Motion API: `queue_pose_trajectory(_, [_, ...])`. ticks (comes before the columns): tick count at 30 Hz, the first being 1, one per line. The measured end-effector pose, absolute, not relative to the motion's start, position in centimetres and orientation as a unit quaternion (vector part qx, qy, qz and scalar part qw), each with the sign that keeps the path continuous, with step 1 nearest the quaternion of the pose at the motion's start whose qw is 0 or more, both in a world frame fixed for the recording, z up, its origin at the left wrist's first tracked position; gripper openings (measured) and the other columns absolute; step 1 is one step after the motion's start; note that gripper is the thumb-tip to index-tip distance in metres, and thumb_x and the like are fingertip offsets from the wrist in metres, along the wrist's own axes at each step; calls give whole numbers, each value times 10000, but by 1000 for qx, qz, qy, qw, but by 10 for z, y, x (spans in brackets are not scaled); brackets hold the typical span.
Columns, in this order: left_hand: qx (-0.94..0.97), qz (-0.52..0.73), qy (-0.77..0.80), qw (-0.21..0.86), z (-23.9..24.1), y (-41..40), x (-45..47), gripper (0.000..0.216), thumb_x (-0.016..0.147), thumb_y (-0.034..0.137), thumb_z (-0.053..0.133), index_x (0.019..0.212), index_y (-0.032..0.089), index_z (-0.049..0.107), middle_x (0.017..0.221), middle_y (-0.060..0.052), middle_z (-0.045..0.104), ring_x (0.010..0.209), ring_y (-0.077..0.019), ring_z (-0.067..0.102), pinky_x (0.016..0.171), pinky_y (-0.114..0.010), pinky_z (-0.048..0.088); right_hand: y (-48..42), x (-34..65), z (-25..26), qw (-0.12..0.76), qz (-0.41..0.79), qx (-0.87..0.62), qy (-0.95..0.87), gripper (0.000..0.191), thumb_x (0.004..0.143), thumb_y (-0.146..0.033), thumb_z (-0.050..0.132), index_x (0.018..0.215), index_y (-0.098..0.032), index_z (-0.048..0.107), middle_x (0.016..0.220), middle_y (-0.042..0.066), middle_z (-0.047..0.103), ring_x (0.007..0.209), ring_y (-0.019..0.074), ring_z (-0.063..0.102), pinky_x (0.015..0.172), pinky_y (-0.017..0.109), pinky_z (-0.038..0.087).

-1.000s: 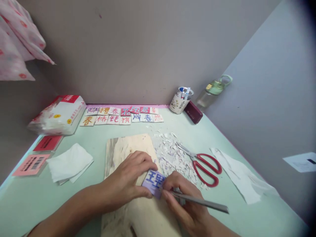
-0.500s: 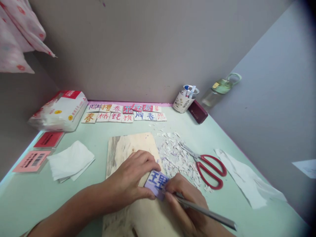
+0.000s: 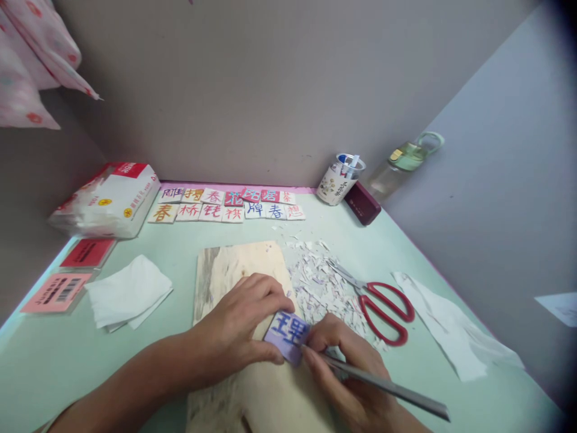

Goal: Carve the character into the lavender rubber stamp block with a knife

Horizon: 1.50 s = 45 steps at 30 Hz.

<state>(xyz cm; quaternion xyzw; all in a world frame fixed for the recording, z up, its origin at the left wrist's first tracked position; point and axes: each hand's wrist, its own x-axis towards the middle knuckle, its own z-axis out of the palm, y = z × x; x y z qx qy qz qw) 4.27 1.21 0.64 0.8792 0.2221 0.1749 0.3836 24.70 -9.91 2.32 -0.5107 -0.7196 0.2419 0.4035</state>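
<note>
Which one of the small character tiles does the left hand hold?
The left hand holds the purple tile with the blue character, over the wooden board. The other tiles lie farther back, in two rows.

Can't follow the board (image 3: 241, 261) beyond the bottom edge, nor the pink cloth (image 3: 27, 66) beyond the top left; can't read small print on the pink card (image 3: 47, 293).

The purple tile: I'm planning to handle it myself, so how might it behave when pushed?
The purple tile is probably stiff: its edges look straight in the left hand. Being small, it seems light. Its square shape suggests sliding rather than rolling.
</note>
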Motion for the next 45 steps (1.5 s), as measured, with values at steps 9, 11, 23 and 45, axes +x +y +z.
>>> queue_pose_trajectory(9, [871,187,240,386,9,8,45,483,731,266,915,1104,243,609,1150,-4,574,1142,-228,499,985,-367,402,-98,239,20,400,197,-512,-734,146,977,-101,532,910,-230,517,758,-10,581,631,125,538,560,248,426])
queue_pose_trajectory(11, [870,188,243,385,9,7,46,462,738,265,910,1092,234,615,1139,-7,578,1132,-228,504,984,-373,401,-98,238,20,397,189,-511,-738,148,976,-91,525,915,-226,517,761,-5,585,635,127,543,563,250,432])
queue_pose_trajectory(23, [868,207,245,379,6,6,47,481,717,276,924,1088,220,622,1140,-21,578,1125,-229,512,972,-367,406,-101,237,15,403,170,-499,-749,164,969,-72,521,900,-220,534,767,18,620,662,148,565,585,267,457])
queue_pose_trajectory(45, [872,204,240,375,7,7,47,478,715,260,921,1088,201,628,1126,-35,591,1127,-245,517,982,-388,407,-101,236,15,391,192,-501,-748,168,970,-85,487,887,-227,522,771,24,596,664,154,560,565,276,428])
